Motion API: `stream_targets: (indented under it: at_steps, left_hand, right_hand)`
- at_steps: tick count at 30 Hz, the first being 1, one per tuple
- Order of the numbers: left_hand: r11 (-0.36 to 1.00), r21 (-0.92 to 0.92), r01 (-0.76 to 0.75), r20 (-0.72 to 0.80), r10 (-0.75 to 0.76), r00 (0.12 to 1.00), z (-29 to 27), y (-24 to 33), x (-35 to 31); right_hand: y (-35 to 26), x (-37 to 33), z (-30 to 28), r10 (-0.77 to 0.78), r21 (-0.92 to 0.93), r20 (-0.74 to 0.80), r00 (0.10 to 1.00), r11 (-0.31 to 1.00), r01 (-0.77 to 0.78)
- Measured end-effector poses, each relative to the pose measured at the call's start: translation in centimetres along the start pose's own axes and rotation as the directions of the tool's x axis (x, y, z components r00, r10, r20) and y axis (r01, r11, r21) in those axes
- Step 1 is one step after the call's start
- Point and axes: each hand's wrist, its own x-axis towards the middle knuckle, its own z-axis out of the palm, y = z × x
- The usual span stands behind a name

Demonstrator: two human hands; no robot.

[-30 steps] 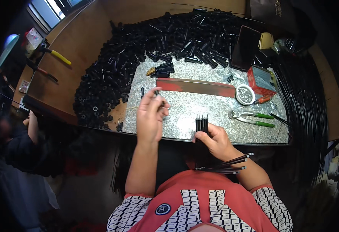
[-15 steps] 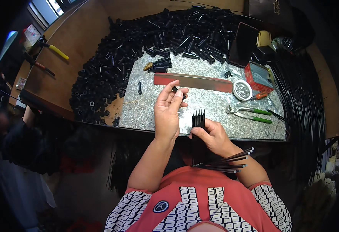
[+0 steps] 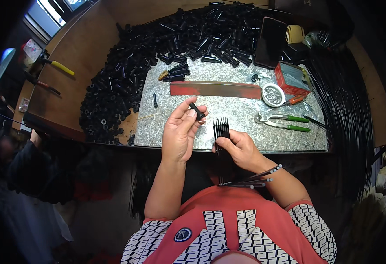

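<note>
Between the thumb and fingers of my left hand (image 3: 177,134) is a short black plastic tube (image 3: 196,111), tilted, with its wider end toward the right. My right hand (image 3: 241,150) is closed round a bundle of thin black rods (image 3: 221,130), fanned flat and upright, their fine silvery tips pointing away from me. Lower ends of rods with pale round caps (image 3: 268,179) stick out over my right forearm. The tube and the rod tips are apart. Beyond both hands lies a flat red-and-brown bar (image 3: 215,89) on the speckled grey board (image 3: 241,116).
A large heap of black plastic tubes (image 3: 175,42) fills the back and left. On the right are green-handled pincers (image 3: 283,122), a white bowl of small metal parts (image 3: 273,95), a red box (image 3: 292,79), a dark phone (image 3: 270,42) and long black rods (image 3: 345,110). Pliers (image 3: 61,67) hang left.
The tube in my left hand has turned and now shows more of its length. Both hands have shifted slightly left in the picture, and the rod bundle has fanned and risen a little.
</note>
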Motion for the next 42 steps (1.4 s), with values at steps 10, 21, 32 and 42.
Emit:
stream_targets:
  at_steps: [10,21,32,42]
  left_hand:
    - [0.992,-0.094,0.085,0.119,-0.074,0.990,-0.6,0.0,-0.1]
    - [0.988,-0.118,0.101,0.091,-0.091,0.992,-0.5,-0.1,0.0]
    - [0.988,-0.098,0.120,0.146,-0.105,0.984,-1.3,-0.7,0.3]
    - [0.988,-0.078,0.134,0.114,-0.125,0.986,-0.9,-0.5,0.1]
  right_hand:
    - [-0.2,0.2,0.2,0.002,-0.014,0.000,1.000,1.000,-0.002]
    - [-0.1,0.4,0.3,0.000,-0.014,0.001,1.000,1.000,0.000]
    - [0.0,0.3,0.3,0.006,-0.013,0.000,1.000,1.000,-0.006]
    - [-0.1,0.3,0.5,0.021,-0.001,-0.004,1.000,1.000,-0.021]
